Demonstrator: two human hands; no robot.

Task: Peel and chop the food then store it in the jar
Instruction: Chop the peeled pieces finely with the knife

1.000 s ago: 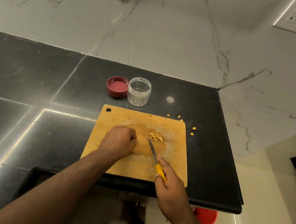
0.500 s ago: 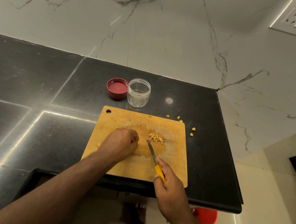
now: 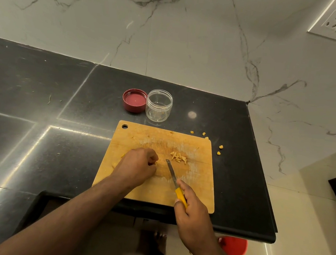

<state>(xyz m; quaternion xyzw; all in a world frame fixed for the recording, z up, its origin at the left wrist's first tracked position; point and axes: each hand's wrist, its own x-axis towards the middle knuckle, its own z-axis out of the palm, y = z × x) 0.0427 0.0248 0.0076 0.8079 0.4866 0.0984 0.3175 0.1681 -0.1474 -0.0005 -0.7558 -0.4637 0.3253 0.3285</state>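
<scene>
On a black stone counter backed by a white marbled wall, a wooden cutting board lies near the front edge. At the left side of the board, the left hand rests knuckles up with its fingers curled, pinching a small yellowish piece of food against the wood; most of that piece is hidden under the fingers. Behind the board stand a red lid, upturned, and just beside it to the right a clear jar, open, with only a few specks inside. Right of the left hand, a knife slants across the board, its tip pointing toward a small heap of chopped pieces near the board's middle. The right hand grips the knife's yellow handle at the board's front edge. A few stray bits lie on the counter off the board's far right corner. Below the counter edge, a red bucket sits on the floor.
</scene>
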